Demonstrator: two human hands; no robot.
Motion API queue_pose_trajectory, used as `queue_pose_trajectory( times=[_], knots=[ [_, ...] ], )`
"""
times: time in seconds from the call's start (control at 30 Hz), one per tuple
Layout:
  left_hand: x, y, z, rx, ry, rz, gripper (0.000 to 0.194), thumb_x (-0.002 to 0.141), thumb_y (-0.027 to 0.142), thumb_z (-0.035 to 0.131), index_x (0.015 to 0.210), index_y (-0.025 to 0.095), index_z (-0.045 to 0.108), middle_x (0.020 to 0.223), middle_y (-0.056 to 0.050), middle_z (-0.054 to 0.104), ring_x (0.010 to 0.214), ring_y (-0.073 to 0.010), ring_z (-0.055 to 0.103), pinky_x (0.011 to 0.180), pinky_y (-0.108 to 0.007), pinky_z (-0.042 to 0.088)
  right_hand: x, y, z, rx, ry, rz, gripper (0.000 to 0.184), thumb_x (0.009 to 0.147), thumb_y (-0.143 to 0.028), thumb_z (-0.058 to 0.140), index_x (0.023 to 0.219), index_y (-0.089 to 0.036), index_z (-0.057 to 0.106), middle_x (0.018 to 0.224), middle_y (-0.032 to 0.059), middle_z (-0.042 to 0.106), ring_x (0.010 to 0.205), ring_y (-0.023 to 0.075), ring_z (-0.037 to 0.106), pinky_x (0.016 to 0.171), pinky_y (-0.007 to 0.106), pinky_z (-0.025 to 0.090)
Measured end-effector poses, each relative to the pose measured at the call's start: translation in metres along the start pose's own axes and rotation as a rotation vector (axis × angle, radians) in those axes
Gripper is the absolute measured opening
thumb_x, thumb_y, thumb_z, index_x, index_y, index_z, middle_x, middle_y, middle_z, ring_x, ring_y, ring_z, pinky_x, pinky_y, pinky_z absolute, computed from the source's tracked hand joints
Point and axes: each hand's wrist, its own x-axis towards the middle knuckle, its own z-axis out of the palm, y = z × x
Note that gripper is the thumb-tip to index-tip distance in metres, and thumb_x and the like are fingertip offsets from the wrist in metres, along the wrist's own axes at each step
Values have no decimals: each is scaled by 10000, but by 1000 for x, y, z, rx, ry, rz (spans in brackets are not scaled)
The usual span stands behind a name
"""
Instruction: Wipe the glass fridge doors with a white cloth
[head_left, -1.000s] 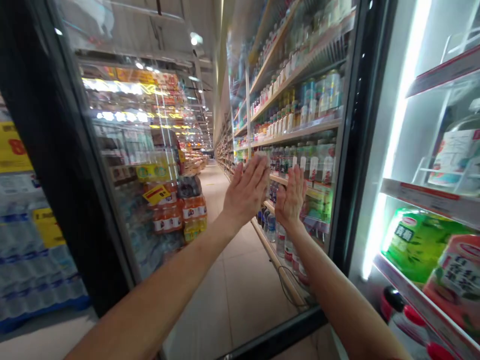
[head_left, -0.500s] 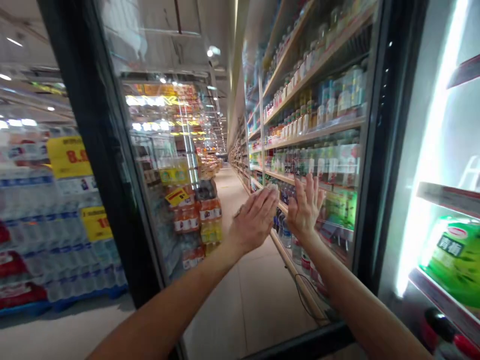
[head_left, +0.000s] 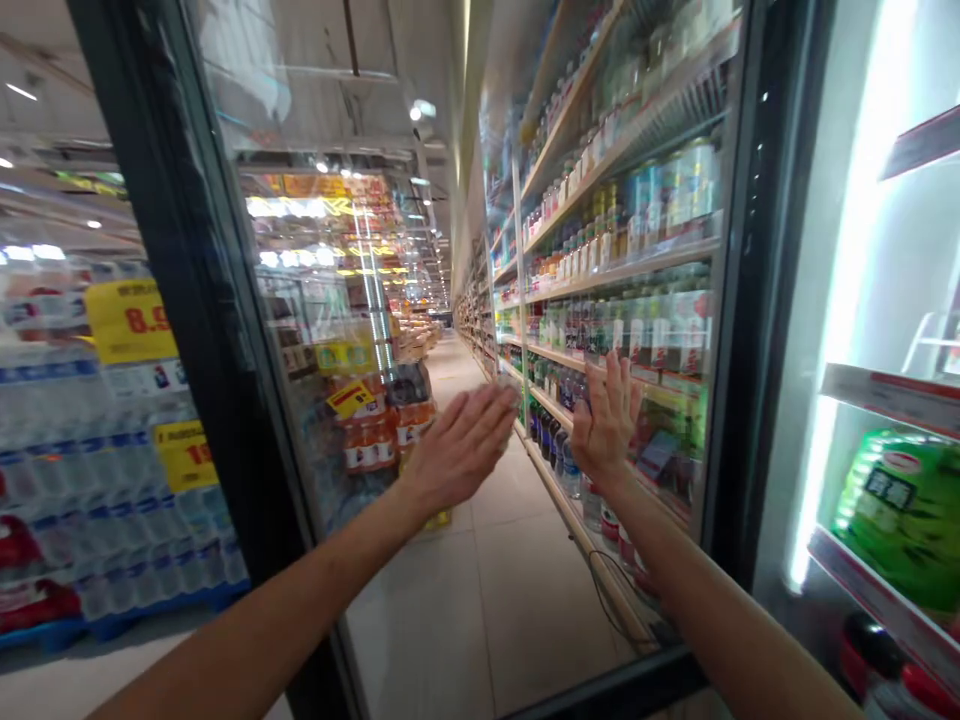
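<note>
- Pale tiled floor (head_left: 521,565) is seen beyond the tall clear glass door (head_left: 416,620) with a black frame (head_left: 217,385), which stands mid-view, between stacked bottles and an open lit cabinet.
- Its long axis is roughly upright; the left bar is tilted with its top toward the left, and the bottom bar is slanted up toward the right.
- The left hand (head_left: 461,445) is raised before the glass, fingers straight, held close together and pointed up and right; the fingertips are blurred.
- The right hand (head_left: 609,420) is raised beside it, fingers pointed up and slightly spread.
- Whether either palm is touching the glass cannot be told.
- Part of the bottom bar is covered by the right forearm (head_left: 697,600).
- Clear bottles with blue labels (head_left: 112,540) are stacked at left, under yellow price signs (head_left: 127,322).
- At right, a green plastic pouch (head_left: 892,520) is shelved near a bright white strip light (head_left: 844,300).
</note>
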Motion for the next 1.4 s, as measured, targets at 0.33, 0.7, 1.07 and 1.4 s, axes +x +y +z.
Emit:
queue_pose_trajectory(
  times=[0.33,0.7,1.07,1.4],
  knots=[
    [-3,-1,2,-28,90,-86,519,829,176,456,1338,188,353,1481,-60,230,1386,-225,111,1111,-423,222,-1,0,-1,3,-2,10,509,872,-269,352,1379,-243,316,1463,105,312,1377,253,223,1081,515,217],
    [17,-31,-3,-25,220,-395,530,826,181,458,1346,179,356,1501,-43,159,1385,-275,78,1128,-475,196,-3,0,-1,31,-2,16,478,877,-257,343,1353,-219,370,1449,113,338,1374,247,235,1088,500,211],
    [52,-40,-1,-5,206,-384,460,878,215,385,1328,122,363,1481,-78,229,1383,-241,104,1130,-452,195,-3,2,-1,27,32,-3,451,886,-253,338,1330,-207,399,1424,129,375,1370,239,244,1088,489,221],
    [56,-19,5,-1,4,-45,451,892,206,372,1337,133,360,1458,-82,286,1377,-214,126,1130,-397,212,-3,4,-1,35,28,-6,472,869,-227,340,1338,-214,389,1434,106,366,1370,231,249,1096,483,214]
  ],
)
